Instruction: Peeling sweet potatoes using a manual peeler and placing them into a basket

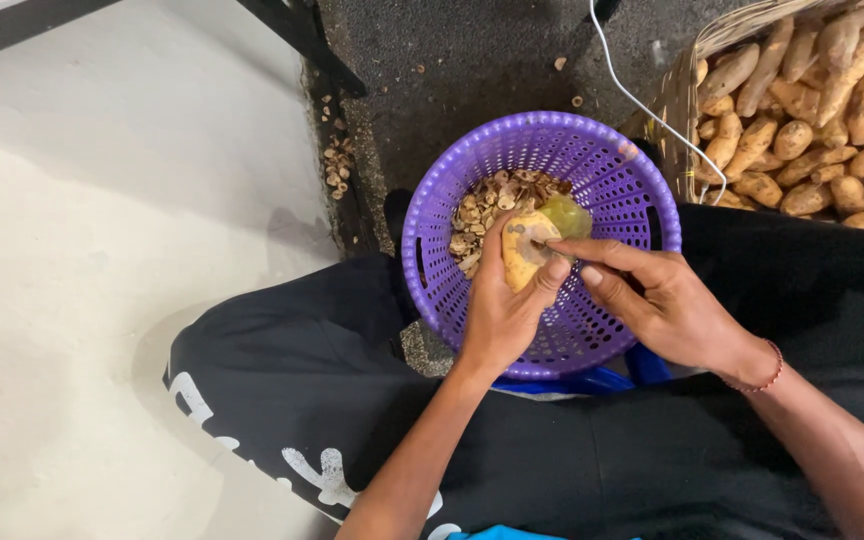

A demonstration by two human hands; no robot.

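Yellow root (pixel 522 255) gripped over the purple basket (pixel 432 260), partly peeled

The root is clenched in the left hand (pixel 500 310) above the basket's opening, while a small tool, too hidden to be made out, is pinched in the right hand (pixel 667 305) and pressed against its top. A slip of the tool toward the left thumb (pixel 552 272) is judged the main risk, since the thumb is kept just beside the peeled face. Brown peelings (pixel 477 215) are heaped inside the purple basket; unpeeled roots (pixel 812 110) are piled in a woven basket (pixel 674 110) at upper right
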